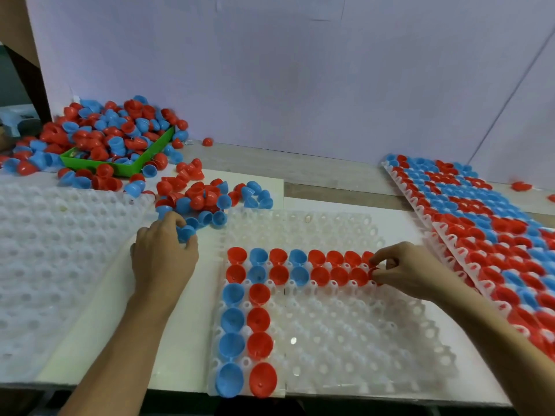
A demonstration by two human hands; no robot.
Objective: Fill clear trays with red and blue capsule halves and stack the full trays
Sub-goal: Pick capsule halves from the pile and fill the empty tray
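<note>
Only a little of the clear tray [345, 334] on the table [186, 340] is filled: two rows and two columns. The right hand [402, 270] pinches a red half [373, 271] at the row's end. The left hand [163, 250] curls its grip around blue halves [186, 232] beside the loose pile [207, 196]. Most cups wait empty. Full trays [480, 229] lie at right.

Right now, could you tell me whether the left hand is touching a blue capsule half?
Touching. The head view shows the left hand with its fingers curled round a blue capsule half beside the loose pile.
</note>
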